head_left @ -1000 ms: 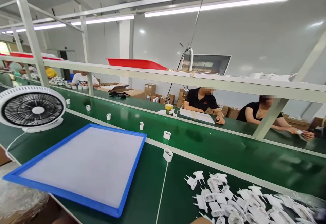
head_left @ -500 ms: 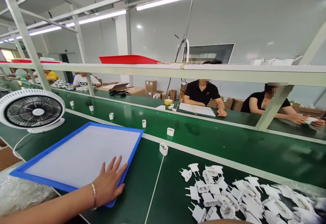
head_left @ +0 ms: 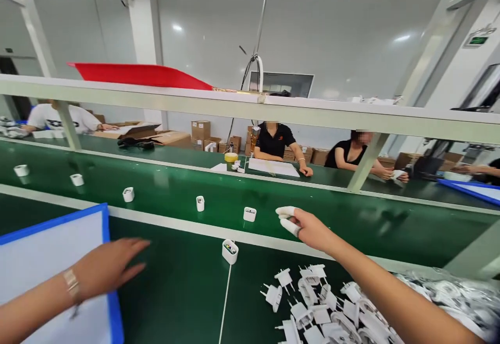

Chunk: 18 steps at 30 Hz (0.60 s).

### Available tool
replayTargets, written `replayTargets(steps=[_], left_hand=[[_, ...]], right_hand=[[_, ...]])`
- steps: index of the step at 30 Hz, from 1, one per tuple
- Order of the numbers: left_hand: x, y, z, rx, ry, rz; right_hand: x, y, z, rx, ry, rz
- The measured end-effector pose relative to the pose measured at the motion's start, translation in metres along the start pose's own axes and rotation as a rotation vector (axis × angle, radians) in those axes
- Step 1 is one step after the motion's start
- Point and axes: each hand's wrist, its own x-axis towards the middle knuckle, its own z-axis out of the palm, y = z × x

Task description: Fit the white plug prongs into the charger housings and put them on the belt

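Note:
My left hand [head_left: 107, 266] hovers over the right part of a white board with a blue frame [head_left: 58, 240], fingers stretched out and a little blurred, holding nothing. My right hand [head_left: 308, 226] reaches over the green conveyor belt, white cots on its fingertips; thumb and fingers are apart with nothing visible between them. Just left of those fingertips, a small white oval plug housing [head_left: 250, 214] stands on the belt. Closer to me, between my hands, another white housing [head_left: 230, 252] with coloured parts inside stands on the bench. White two-pin plug tops [head_left: 324, 307] lie heaped below my right forearm.
Several more white housings, such as one housing [head_left: 128, 194], stand spaced along the belt to the left. A pale shelf beam [head_left: 175, 100] crosses above, carrying a red tray [head_left: 144, 75]. Plastic bags [head_left: 453, 297] lie at right. Several co-workers sit across the belt.
The view has turned to the right and come closer. My left hand has lifted from the board's right edge. My right hand has come into view over the belt.

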Motion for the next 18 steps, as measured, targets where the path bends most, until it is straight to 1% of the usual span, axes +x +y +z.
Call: replayTargets(steps=[1,3,4,5,6,8,11,13,15,18], left_hand=[[0.038,0.013,-0.011,-0.003,0.01,0.054],[0.103,0.033,-0.023,0.014,0.062,0.056],[0.128,0.039,-0.024,0.017,0.077,0.053],[0.148,0.042,-0.021,0.016,0.093,0.05],[0.162,0.044,-0.016,0.012,0.107,0.054],[0.176,0.041,-0.001,-0.01,0.141,0.082],[0.177,0.028,0.021,-0.051,0.2,0.152],[0.178,0.016,0.028,-0.078,0.227,0.2],[0.186,0.002,0.029,-0.102,0.245,0.235],[0.203,-0.016,0.021,-0.126,0.27,0.236]], right_hand=[[0.015,0.004,0.008,-0.051,-0.007,0.037],[0.041,0.009,0.029,-0.118,-0.019,0.082],[0.053,0.009,0.041,-0.143,-0.024,0.098],[0.062,0.008,0.053,-0.167,-0.03,0.114],[0.071,0.007,0.063,-0.188,-0.036,0.128],[0.084,0.004,0.08,-0.225,-0.049,0.15],[0.096,0.001,0.089,-0.275,-0.065,0.187],[0.099,0.001,0.085,-0.312,-0.064,0.227],[0.094,0.0,0.075,-0.344,-0.058,0.266],[0.071,-0.004,0.061,-0.365,-0.065,0.265]])
